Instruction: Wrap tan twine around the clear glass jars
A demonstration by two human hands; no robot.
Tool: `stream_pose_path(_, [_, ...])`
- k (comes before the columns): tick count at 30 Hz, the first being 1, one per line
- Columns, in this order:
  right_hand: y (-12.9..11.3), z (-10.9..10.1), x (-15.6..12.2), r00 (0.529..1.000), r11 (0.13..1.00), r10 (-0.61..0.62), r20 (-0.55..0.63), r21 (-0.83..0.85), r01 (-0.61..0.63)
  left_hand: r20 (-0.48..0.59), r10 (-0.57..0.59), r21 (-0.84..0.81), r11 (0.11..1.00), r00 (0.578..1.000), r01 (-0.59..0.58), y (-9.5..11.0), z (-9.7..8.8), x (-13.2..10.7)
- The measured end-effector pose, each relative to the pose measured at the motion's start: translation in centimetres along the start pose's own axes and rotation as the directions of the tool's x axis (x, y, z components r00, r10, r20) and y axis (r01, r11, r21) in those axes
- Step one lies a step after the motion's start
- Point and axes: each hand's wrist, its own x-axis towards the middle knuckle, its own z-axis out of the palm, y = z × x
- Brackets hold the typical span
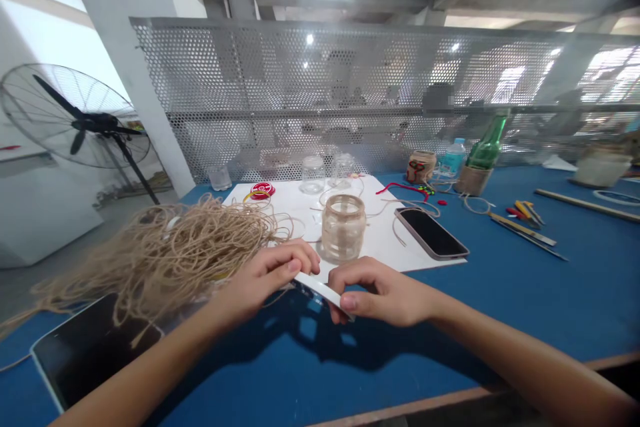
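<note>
At left, beside a tangled heap of twine (200, 240), the left hand (285, 270) came in from the near left, its forearm slanting inward, palm down, thumb and fingers closed on the left end of a thin white-edged piece (321, 289). That piece hung tilted over the blue table (280, 377), midway between the hands and nearer than the glass jar (343, 233). At right, the right hand (380, 290), its forearm reaching in from the near right, pinched the other end with thumb and curled fingers.
</note>
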Motion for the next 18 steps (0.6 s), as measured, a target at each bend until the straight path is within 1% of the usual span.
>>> stream_pose_path(2, [0.0,0.4,-0.1,0.999,0.999,0.026,-0.022,0.019,-0.026,-0.005,0.043,0.181,0.983,0.999,-0.042,0.5,0.1,-0.1])
stream_pose_path(4, [-0.1,0.9,-0.2,0.997,0.997,0.063,-0.037,0.042,-0.061,-0.044,0.127,0.353,0.930,0.991,-0.103,0.9,0.3,-0.3])
stream_pose_path(5, [-0.1,1.2,-0.3,0.996,0.998,0.064,-0.057,0.022,-0.063,-0.069,0.186,0.429,0.893,0.980,-0.139,1.0,0.4,-0.5])
stream_pose_path(6, [-0.2,1.5,-0.4,0.995,0.998,0.044,-0.092,-0.032,-0.047,-0.091,0.255,0.496,0.850,0.963,-0.178,1.1,0.6,-0.7])
stream_pose_path(8, [-0.4,2.1,-0.5,0.982,0.976,-0.075,-0.174,-0.215,0.036,-0.107,0.402,0.601,0.755,0.910,-0.263,1.4,0.9,-1.1])
stream_pose_path(10, [-0.4,2.6,-0.7,0.955,0.915,-0.205,-0.215,-0.388,0.109,-0.085,0.510,0.667,0.667,0.856,-0.332,1.7,1.2,-1.5])
stream_pose_path(11, [-0.4,2.9,-0.7,0.942,0.883,-0.253,-0.220,-0.451,0.132,-0.073,0.543,0.688,0.635,0.837,-0.352,1.8,1.4,-1.6])
stream_pose_path(12, [-0.4,3.1,-0.7,0.930,0.849,-0.295,-0.219,-0.506,0.150,-0.068,0.560,0.703,0.615,0.826,-0.358,2.0,1.5,-1.8])
stream_pose_path(14, [-0.3,3.3,-0.6,0.902,0.771,-0.372,-0.220,-0.614,0.169,-0.085,0.562,0.718,0.608,0.823,-0.340,2.2,1.8,-1.9])
stream_pose_path(18, [-0.3,3.6,-0.5,0.847,0.556,-0.498,-0.187,-0.818,0.146,-0.116,0.529,0.727,0.622,0.841,-0.291,2.3,2.4,-2.0])
